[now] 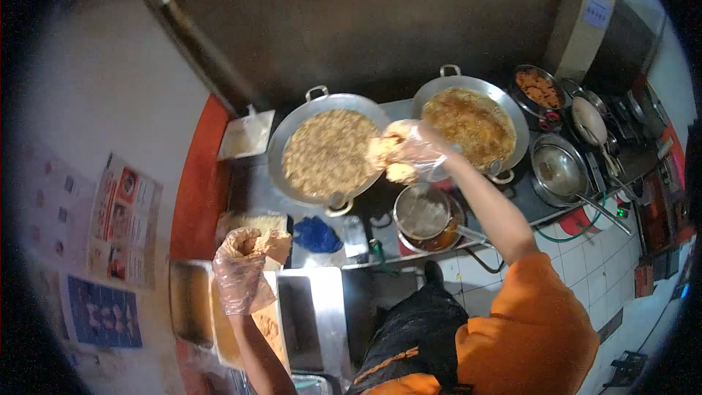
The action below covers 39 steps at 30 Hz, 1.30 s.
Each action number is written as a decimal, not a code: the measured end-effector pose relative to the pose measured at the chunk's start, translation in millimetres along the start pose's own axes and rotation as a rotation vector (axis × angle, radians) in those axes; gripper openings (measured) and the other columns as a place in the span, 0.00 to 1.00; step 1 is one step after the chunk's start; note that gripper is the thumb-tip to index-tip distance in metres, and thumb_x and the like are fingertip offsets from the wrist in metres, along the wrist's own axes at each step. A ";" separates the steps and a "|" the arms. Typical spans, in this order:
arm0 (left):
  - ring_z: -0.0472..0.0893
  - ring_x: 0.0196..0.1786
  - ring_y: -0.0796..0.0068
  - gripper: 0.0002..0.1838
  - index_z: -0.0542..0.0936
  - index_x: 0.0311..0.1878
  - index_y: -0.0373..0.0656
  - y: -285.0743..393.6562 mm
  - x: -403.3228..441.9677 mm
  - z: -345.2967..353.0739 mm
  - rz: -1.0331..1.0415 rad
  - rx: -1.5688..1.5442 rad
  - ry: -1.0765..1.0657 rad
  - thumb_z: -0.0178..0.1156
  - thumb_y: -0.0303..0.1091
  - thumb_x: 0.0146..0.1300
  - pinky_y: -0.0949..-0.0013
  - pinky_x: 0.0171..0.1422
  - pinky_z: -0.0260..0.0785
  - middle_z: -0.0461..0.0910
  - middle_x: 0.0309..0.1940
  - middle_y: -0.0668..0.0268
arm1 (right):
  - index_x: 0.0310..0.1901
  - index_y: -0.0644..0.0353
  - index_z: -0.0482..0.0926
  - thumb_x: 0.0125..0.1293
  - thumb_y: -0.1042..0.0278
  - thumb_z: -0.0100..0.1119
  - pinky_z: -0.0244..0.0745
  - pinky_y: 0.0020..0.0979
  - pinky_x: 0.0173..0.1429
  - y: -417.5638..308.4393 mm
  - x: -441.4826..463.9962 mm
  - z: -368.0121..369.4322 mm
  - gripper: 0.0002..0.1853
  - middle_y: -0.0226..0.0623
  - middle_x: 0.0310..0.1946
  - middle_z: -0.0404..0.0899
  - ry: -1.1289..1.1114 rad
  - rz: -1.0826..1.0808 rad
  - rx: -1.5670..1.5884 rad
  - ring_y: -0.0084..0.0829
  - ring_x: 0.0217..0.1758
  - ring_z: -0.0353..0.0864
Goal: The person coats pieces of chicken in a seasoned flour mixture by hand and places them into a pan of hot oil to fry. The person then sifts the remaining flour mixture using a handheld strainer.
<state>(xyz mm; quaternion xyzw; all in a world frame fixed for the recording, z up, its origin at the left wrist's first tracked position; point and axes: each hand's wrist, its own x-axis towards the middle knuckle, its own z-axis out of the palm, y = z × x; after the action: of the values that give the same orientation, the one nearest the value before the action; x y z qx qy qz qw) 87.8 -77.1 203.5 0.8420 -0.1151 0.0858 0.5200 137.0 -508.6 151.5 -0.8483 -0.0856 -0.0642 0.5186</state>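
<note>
My right hand (425, 149), in a clear plastic glove, is closed around lumpy, flour-coated breaded chicken pieces (386, 149). It hangs over the gap between two large metal woks, near the right rim of the left wok (277, 162). That wok is full of bubbling oil, with foam across its surface. In the right wok (521, 129), golden pieces are frying. My left hand (240, 278), also gloved, grips a breaded chicken piece (275, 246) above the metal trays at lower left. Its fingers are partly hidden by coating.
A strainer (422, 212) rests over a pot in front of the woks. A blue cloth (317, 235) lies by the left wok. Breading fills a tray (272, 329) below my left hand. At right stand a bowl of fried pieces (537, 88) and a pan (559, 170).
</note>
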 end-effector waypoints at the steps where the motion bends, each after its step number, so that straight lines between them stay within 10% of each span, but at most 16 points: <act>1: 0.78 0.41 0.81 0.13 0.80 0.44 0.37 30.8 -2.8 12.8 0.028 0.040 -0.066 0.68 0.22 0.55 0.75 0.48 0.72 0.81 0.39 0.69 | 0.46 0.58 0.81 0.48 0.63 0.74 0.79 0.34 0.50 -3.9 -16.5 -28.6 0.22 0.39 0.40 0.85 0.097 -0.040 -0.329 0.31 0.42 0.83; 10: 0.82 0.41 0.75 0.15 0.81 0.45 0.32 53.7 131.7 265.9 0.063 0.226 -0.421 0.68 0.22 0.51 0.70 0.48 0.76 0.85 0.39 0.62 | 0.38 0.66 0.79 0.59 0.64 0.58 0.77 0.38 0.38 277.1 7.4 -221.8 0.12 0.40 0.29 0.81 -0.022 0.321 -1.041 0.32 0.29 0.80; 12: 0.81 0.33 0.80 0.12 0.84 0.40 0.36 107.6 146.7 325.2 0.066 0.332 -0.469 0.67 0.27 0.51 0.69 0.39 0.75 0.84 0.29 0.62 | 0.41 0.63 0.79 0.63 0.62 0.55 0.78 0.40 0.40 347.9 9.9 -231.3 0.13 0.42 0.31 0.82 0.397 0.217 -0.256 0.35 0.31 0.81; 13: 0.82 0.33 0.78 0.13 0.84 0.42 0.40 71.2 160.8 360.7 0.175 0.104 -0.460 0.66 0.28 0.51 0.69 0.39 0.75 0.85 0.29 0.61 | 0.48 0.57 0.82 0.63 0.63 0.55 0.73 0.44 0.59 233.7 -8.4 -237.7 0.15 0.45 0.50 0.82 0.299 0.438 -0.747 0.45 0.54 0.81; 20: 0.83 0.37 0.69 0.17 0.84 0.43 0.46 9.2 242.2 561.3 0.403 0.499 -0.635 0.70 0.38 0.49 0.64 0.46 0.76 0.85 0.34 0.63 | 0.45 0.61 0.81 0.63 0.70 0.51 0.76 0.43 0.56 334.3 17.5 -252.1 0.12 0.49 0.47 0.82 0.053 0.439 -0.816 0.46 0.52 0.81; 24: 0.84 0.41 0.59 0.16 0.84 0.41 0.46 32.3 251.8 642.4 0.129 0.338 -0.549 0.69 0.40 0.49 0.60 0.47 0.76 0.85 0.37 0.58 | 0.41 0.61 0.82 0.63 0.71 0.50 0.77 0.43 0.54 262.6 -19.3 -260.0 0.11 0.49 0.43 0.83 0.265 0.431 -0.813 0.47 0.50 0.82; 30: 0.85 0.41 0.55 0.13 0.84 0.38 0.42 14.7 253.3 679.1 0.112 0.333 -0.420 0.68 0.39 0.53 0.58 0.45 0.77 0.85 0.34 0.53 | 0.48 0.52 0.82 0.65 0.66 0.51 0.78 0.40 0.51 202.3 -83.6 -291.6 0.13 0.39 0.43 0.84 0.335 0.038 -0.794 0.42 0.48 0.82; 33: 0.85 0.41 0.56 0.15 0.83 0.39 0.39 10.0 250.0 648.5 0.074 0.377 -0.630 0.69 0.39 0.53 0.57 0.45 0.77 0.84 0.34 0.51 | 0.45 0.55 0.83 0.64 0.64 0.58 0.79 0.36 0.53 134.6 -103.3 -298.8 0.11 0.37 0.45 0.84 0.318 -0.004 -0.923 0.38 0.47 0.83; 35: 0.85 0.33 0.58 0.12 0.83 0.31 0.36 -10.5 243.1 622.6 0.478 0.164 -0.554 0.62 0.37 0.57 0.57 0.39 0.78 0.84 0.30 0.50 | 0.43 0.58 0.83 0.62 0.67 0.61 0.78 0.33 0.55 98.9 -108.4 -289.3 0.10 0.38 0.45 0.85 0.373 0.018 -0.799 0.36 0.48 0.84; 39: 0.82 0.46 0.55 0.13 0.80 0.45 0.45 30.5 202.2 499.7 0.366 -0.007 -0.570 0.63 0.38 0.58 0.57 0.52 0.74 0.83 0.42 0.55 | 0.40 0.65 0.83 0.55 0.79 0.65 0.78 0.33 0.54 42.0 -94.8 -229.9 0.09 0.45 0.42 0.85 0.441 -0.124 -0.557 0.37 0.47 0.85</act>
<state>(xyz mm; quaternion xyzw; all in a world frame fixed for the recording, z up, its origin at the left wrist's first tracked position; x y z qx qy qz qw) 285.5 -558.9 60.9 0.7956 -0.4055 -0.0617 0.4458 48.6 -739.6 200.6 -0.9160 -0.0021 -0.2980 0.2687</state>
